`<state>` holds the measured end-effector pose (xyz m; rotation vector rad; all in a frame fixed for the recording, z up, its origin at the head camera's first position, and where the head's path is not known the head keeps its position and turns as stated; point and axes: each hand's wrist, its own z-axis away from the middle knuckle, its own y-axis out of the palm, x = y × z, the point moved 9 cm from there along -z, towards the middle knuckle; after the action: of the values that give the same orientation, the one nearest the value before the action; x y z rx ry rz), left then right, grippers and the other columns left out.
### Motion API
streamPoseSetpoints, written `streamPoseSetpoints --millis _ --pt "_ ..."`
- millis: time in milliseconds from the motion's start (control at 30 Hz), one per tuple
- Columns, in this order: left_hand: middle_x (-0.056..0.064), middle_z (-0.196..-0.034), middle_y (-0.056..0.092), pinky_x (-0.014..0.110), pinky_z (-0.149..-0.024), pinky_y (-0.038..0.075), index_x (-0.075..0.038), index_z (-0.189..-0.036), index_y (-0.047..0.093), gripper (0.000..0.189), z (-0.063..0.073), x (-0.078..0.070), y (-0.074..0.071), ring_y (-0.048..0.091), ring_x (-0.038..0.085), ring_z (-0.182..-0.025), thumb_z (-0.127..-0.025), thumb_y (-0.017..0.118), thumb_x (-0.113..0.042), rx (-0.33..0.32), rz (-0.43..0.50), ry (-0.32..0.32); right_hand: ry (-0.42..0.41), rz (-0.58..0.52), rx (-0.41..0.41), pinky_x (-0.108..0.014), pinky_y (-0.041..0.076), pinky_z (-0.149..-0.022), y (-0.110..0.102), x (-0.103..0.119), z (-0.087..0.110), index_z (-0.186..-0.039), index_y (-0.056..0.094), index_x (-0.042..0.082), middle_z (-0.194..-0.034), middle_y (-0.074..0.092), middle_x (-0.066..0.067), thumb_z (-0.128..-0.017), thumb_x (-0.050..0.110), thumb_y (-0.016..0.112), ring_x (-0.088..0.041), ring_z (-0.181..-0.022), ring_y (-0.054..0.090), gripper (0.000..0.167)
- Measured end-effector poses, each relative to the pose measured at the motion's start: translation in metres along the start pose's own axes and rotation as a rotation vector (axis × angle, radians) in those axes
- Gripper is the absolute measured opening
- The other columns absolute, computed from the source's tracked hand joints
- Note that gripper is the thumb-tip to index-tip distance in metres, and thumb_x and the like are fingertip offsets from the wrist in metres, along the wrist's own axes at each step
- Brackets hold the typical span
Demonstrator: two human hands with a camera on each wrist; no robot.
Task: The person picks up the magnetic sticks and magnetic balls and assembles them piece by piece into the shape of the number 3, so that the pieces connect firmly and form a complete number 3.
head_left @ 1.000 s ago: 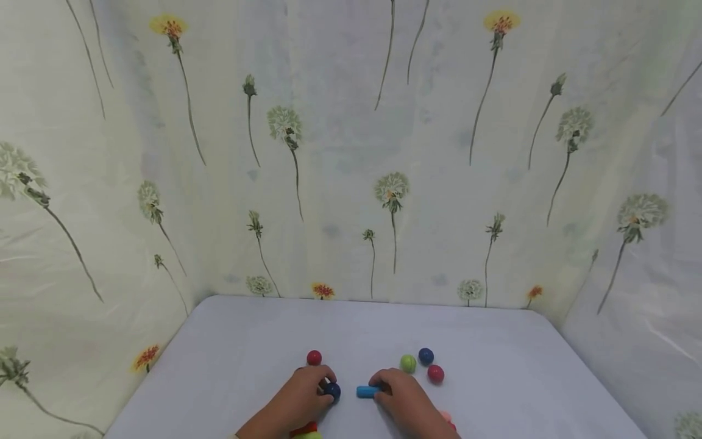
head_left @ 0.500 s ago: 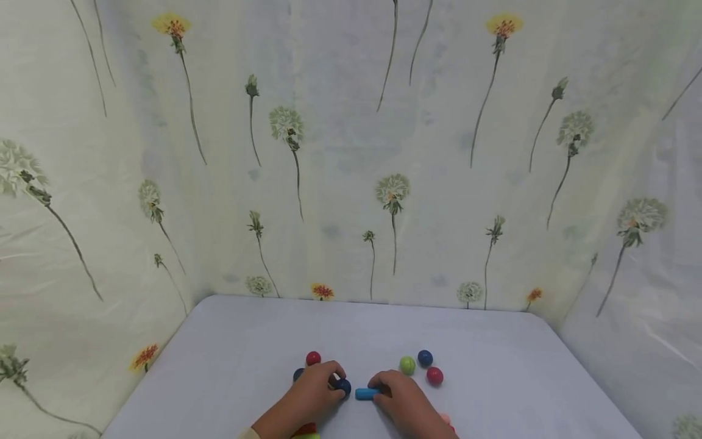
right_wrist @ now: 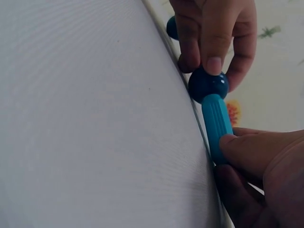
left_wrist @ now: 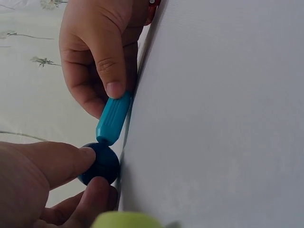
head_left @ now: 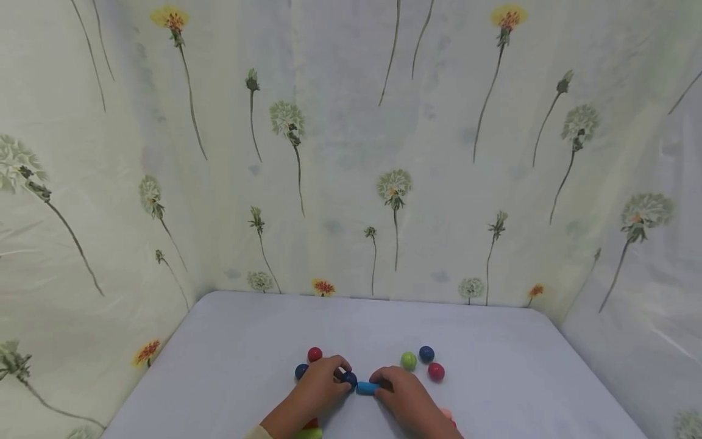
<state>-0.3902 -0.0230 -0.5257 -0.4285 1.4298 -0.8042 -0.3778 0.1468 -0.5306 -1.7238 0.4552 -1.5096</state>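
In the head view my left hand (head_left: pixel 319 385) pinches a dark blue ball (head_left: pixel 349 380) between thumb and fingers. My right hand (head_left: pixel 404 393) grips the right end of a light blue ribbed rod (head_left: pixel 367 388), which lies level, low over the table. The ball meets the rod's free end, and both wrist views show them end to end: the ball (left_wrist: pixel 105 164) against the tapered tip of the rod (left_wrist: pixel 113 118), and the ball (right_wrist: pixel 208 85) against the rod (right_wrist: pixel 216 124) from the other side. The fingers cover the rod's far end.
A red ball (head_left: pixel 315 354) and another dark blue ball (head_left: pixel 301 371) lie beyond my left hand. Beyond the right hand sit a green ball (head_left: pixel 408 360), a blue ball (head_left: pixel 426 353) and a red ball (head_left: pixel 436 371). Yellow-green (head_left: pixel 309 433) and pink (head_left: pixel 446 414) pieces show beside the forearms.
My left hand has moved right with the dark blue ball, closing the gap to the rod's end. The right hand and rod have stayed nearly in place.
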Motion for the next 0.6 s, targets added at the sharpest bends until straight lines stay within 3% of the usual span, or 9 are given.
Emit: streamPoseSetpoints --millis 600 --pt "-0.002 -0.101 0.068 0.044 -0.088 0.061 -0.019 -0.101 0.071 0.021 0.0002 0.006 0.0014 0.061 0.019 -0.088 -0.087 0.086 -0.017 -0.02 0.083 -0.001 0.06 -0.019 -0.018 -0.049 0.057 -0.09 -0.0002 -0.0057 -0.002 -0.115 0.073 0.019 -0.104 0.066 0.004 -0.096 0.018 0.076 -0.017 -0.094 0.06 0.02"
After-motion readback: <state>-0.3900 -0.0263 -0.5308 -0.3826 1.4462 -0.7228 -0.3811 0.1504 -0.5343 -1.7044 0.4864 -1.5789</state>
